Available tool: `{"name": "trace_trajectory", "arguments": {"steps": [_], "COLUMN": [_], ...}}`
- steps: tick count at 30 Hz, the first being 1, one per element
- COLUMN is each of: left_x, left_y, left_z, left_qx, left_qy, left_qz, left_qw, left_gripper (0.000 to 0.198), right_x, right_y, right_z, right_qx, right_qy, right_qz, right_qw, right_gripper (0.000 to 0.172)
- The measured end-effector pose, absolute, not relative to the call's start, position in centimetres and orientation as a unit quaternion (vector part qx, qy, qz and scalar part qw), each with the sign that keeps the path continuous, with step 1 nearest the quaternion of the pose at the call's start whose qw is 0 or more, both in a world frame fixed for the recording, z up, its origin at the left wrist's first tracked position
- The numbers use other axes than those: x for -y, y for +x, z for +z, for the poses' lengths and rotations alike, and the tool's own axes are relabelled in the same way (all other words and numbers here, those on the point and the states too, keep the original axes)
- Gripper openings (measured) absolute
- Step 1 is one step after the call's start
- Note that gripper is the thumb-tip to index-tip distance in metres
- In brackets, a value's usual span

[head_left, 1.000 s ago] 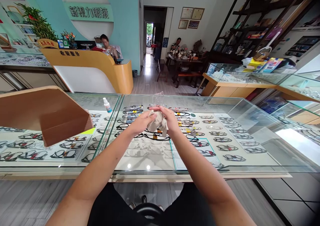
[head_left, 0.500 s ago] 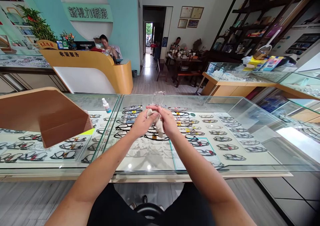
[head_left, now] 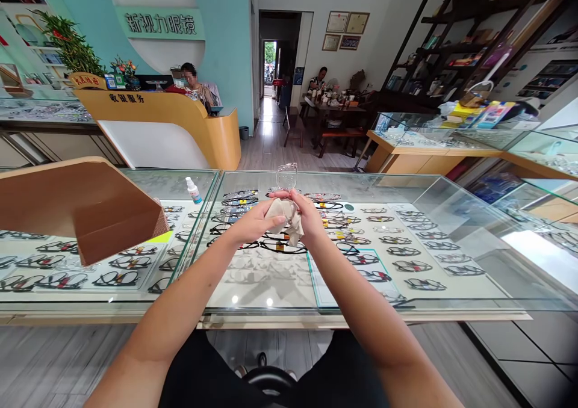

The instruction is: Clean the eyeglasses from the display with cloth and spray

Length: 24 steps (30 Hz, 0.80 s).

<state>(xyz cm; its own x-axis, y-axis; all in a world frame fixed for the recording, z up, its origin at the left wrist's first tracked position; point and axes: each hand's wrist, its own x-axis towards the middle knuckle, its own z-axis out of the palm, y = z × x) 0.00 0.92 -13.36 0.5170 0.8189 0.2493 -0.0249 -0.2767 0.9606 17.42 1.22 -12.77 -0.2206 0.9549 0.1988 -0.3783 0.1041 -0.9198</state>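
"Weight first: how do you judge what you're holding?"

"Light, I'd say. The clear, thin-rimmed, rounded eyeglasses [head_left: 286, 177] should weigh next to nothing, yet the rim is probably stiff enough to crack or bend out of true, and the lens would likely smear under a bare fingertip. The crumpled beige fabric cloth [head_left: 279, 212] ought to be soft and limp, and give some grip."

"Where would you take hold?"

"By the rim or bridge, close to the lens, with cloth between skin and lens. Pulling on one temple arm alone could strain a hinge."

"And your fingers?"

"Closed, both sets. My left hand [head_left: 253, 221] grips the cloth from nine o'clock, thumb laid across it; my right hand [head_left: 309, 216] curls round it from three. Which one bears the eyeglasses I can't tell, because fingers and cloth hide their lower part."

"So where are they?"

"Raised above the long glass-topped display bench [head_left: 271, 322], sticking up at twelve o'clock from my fingers. A small white spray bottle with a blue label [head_left: 193, 190] stands well apart, toward ten."

"How do they look?"

"See-through, upright, the outline faintly pinkish. The cloth is bunched in folds, a loose end drooping toward five o'clock."
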Motion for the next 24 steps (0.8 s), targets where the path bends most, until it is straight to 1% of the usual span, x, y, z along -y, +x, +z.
{"name": "trace_trajectory", "arguments": {"steps": [3,6,12,15,20,24], "left_x": [-0.8,-0.9,-1.0,-0.7,-0.4,-0.5], "left_y": [0.8,1.5,2.1,2.2,1.6,0.9], "left_z": [-13.7,-14.3,-14.6,-14.3,-14.0,-14.0], "left_qx": [-0.309,-0.332,-0.352,-0.355,-0.316,-0.322], "left_qy": [0.666,0.645,0.615,0.614,0.602,0.628], "left_qz": [0.437,0.474,0.521,0.510,0.460,0.427], "left_qw": [0.519,0.499,0.476,0.487,0.571,0.565], "left_gripper": [0.066,0.062,0.065,0.065,0.066,0.064], "right_x": [-1.2,-1.3,-1.4,-1.3,-1.6,-1.7], "right_y": [17.1,17.0,17.1,17.2,17.5,17.5], "right_z": [-12.9,-13.1,-13.2,-13.0,-13.0,-13.0], "right_qx": [0.492,0.501,0.538,0.527,0.501,0.478], "right_qy": [-0.272,-0.268,-0.264,-0.265,-0.271,-0.273], "right_qz": [0.616,0.622,0.590,0.595,0.612,0.638], "right_qw": [0.552,0.539,0.541,0.547,0.548,0.539], "right_gripper": [0.056,0.060,0.058,0.057,0.057,0.048]}}
